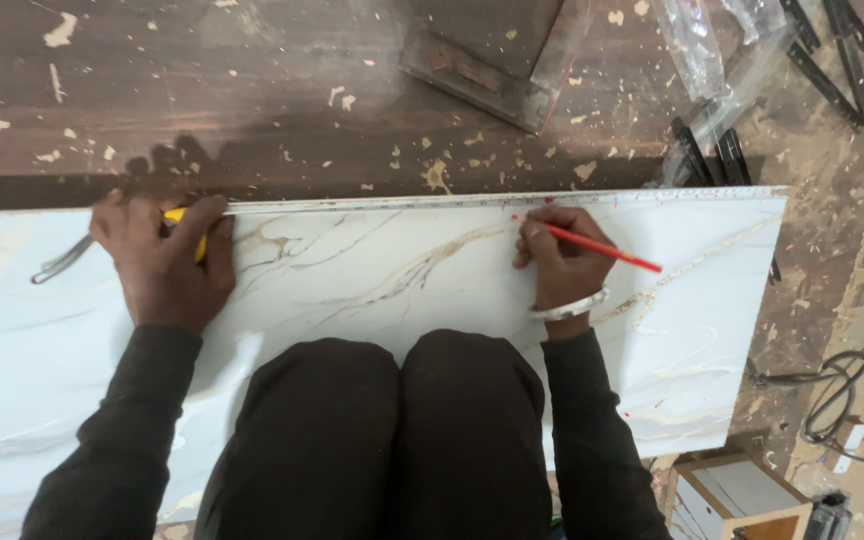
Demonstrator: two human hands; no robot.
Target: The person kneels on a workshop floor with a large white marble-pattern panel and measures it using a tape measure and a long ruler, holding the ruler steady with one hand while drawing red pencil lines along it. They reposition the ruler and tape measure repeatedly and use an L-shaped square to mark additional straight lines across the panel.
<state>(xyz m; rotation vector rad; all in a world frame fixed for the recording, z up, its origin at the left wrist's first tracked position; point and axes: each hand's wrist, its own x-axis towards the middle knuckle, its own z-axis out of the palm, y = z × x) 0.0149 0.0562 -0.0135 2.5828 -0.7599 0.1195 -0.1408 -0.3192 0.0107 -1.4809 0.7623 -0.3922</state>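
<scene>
We see the left hand (164,268) pressed down on the white marbled board (372,300), its fingers curled shut around a yellow tape measure (188,228) whose case peeks out between thumb and forefinger. From those fingers the tape blade (432,202) runs rightward along the far edge of the board, lying flat on it as far as the board's right corner. A thin metal loop (60,260) sticks out on the outer side of the left fingers, resting on the board.

The right hand (560,262) sits just below the blade, fingers pinched closed on a red pencil (597,246). The pencil's tip is at the fingertips, touching the board right beside the blade, and its long end slants out past the knuckles to the right. A white bangle (570,306) circles that wrist.

Beyond both sets of fingers lies a dark wooden floor (282,110) strewn with chips, and a flat dark slab (487,55) lies well above the right fingers.
</scene>
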